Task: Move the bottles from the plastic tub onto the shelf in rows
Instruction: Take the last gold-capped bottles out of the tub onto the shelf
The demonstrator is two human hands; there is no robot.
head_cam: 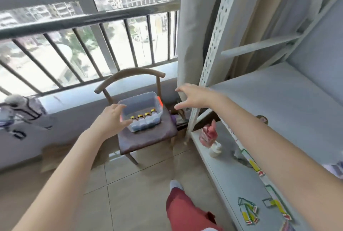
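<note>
Nearest: leg in red trousers [185,210] on the floor tiles, with the lower shelf board [213,173] on the right carrying a red pouch [207,135] and a small white item [215,150]
Both hands were out ahead, empty, fingers spread
Left hand [109,119] was at the tub's near-left corner; at the rim or touching it, couldn't tell
Right hand [194,97] hung right of the tub [143,102], apart from it, by the shelf upright [209,60]
Tub sat on the chair [146,138]. Four gold-capped bottles [147,115] stood upright in a row along its near wall, running left to right
Bottles lay just right of the left hand, so I'd judge left was nearer, reaching in from above over the tub wall
Target shelf [269,104] was bare, to the right. Railing [89,19] lay beyond
</note>
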